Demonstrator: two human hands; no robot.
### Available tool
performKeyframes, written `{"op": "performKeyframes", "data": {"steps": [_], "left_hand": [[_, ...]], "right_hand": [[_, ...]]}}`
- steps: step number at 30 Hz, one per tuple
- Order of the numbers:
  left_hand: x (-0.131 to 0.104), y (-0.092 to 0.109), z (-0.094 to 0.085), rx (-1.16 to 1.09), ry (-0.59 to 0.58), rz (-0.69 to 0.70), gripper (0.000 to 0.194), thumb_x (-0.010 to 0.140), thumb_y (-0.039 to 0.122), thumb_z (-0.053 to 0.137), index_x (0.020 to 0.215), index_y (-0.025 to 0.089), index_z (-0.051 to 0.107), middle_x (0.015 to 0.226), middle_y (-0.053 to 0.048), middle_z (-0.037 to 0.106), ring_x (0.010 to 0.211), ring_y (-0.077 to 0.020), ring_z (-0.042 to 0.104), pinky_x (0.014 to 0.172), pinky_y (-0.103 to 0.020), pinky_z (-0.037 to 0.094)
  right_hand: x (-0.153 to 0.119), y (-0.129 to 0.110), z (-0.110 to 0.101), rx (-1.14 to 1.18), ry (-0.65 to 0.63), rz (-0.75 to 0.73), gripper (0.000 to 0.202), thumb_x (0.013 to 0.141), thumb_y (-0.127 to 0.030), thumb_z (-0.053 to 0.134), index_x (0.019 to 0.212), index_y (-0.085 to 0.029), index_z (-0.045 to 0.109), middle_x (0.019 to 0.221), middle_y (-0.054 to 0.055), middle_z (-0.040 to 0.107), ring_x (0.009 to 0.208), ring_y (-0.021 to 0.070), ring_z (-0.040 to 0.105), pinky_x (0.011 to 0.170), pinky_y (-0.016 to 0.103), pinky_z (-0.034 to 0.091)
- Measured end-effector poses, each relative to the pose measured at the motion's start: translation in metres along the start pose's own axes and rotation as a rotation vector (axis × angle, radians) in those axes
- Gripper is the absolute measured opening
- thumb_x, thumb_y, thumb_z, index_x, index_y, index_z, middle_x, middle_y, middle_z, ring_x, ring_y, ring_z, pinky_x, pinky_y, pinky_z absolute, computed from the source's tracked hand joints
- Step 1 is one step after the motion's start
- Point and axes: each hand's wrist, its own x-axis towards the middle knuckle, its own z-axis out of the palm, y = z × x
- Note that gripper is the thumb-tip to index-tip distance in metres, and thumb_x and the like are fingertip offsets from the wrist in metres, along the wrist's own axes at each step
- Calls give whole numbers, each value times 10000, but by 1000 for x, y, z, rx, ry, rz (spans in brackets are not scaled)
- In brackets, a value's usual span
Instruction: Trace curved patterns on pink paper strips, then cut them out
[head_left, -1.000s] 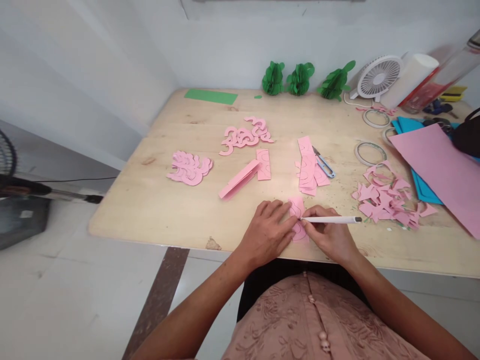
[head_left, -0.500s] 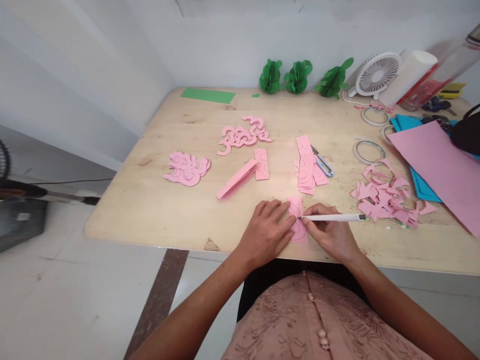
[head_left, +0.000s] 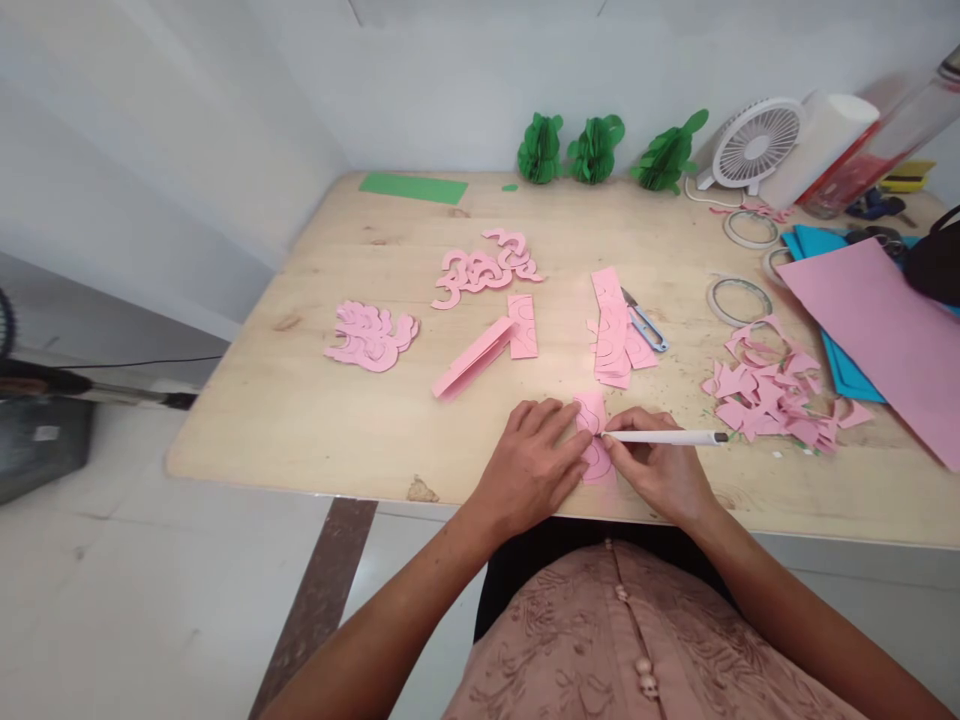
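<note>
A small pink paper strip [head_left: 598,464] with curved drawn lines lies near the table's front edge. My left hand [head_left: 531,465] rests flat with its fingers open, fingertips pressing the strip's left side. In my right hand [head_left: 656,465] a white pen [head_left: 667,437] is pinched, its tip on the strip between the two hands. Beyond the strip lies a stack of pink paper pieces [head_left: 611,340] with drawn curves, beside blue-handled snips [head_left: 646,325]. A folded pink strip [head_left: 474,358] and a marked pink piece [head_left: 523,326] sit further left.
Curved pink cutouts [head_left: 480,272] and a second pile of cutouts [head_left: 371,337] lie left. On the right are pink scraps [head_left: 772,395], tape rolls [head_left: 739,300], and a large pink sheet [head_left: 885,330] over blue paper. Green paper shapes [head_left: 592,150] and a fan [head_left: 757,148] stand behind.
The pen has tilted very slightly in my right hand, and its tip stays on the strip. My left hand keeps its place. The view shifts a little.
</note>
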Motion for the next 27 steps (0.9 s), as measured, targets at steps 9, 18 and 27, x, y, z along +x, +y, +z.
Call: {"op": "performKeyframes", "data": {"steps": [9,18,27], "left_hand": [[0,-1,0,-3,-11,-2,263,920,294,465,1140,220,589,1363,-97,507,1231,-278,432,1031,-471,343],[0,0,-1,2,-14,-4,270,925,294,453,1148,209,581,1363,-100,506,1233,-280,426,1033,-470,340],[0,0,0,1,11,-3,262,900,281,503,1136,220,597,1348,-99,524,1224,-278,444,1021,-473,360]], "right_hand": [[-1,2,-1,7,27,7,112,835,-316,548,819,-231,618,786,33,712,766,218,637,754,368,473],[-2,0,1,-10,26,-14,123,837,-308,543,798,-230,629,769,27,710,747,214,637,760,372,471],[-2,1,2,-12,47,-15,114,833,-302,547,792,-232,626,765,29,710,745,213,636,749,363,478]]}}
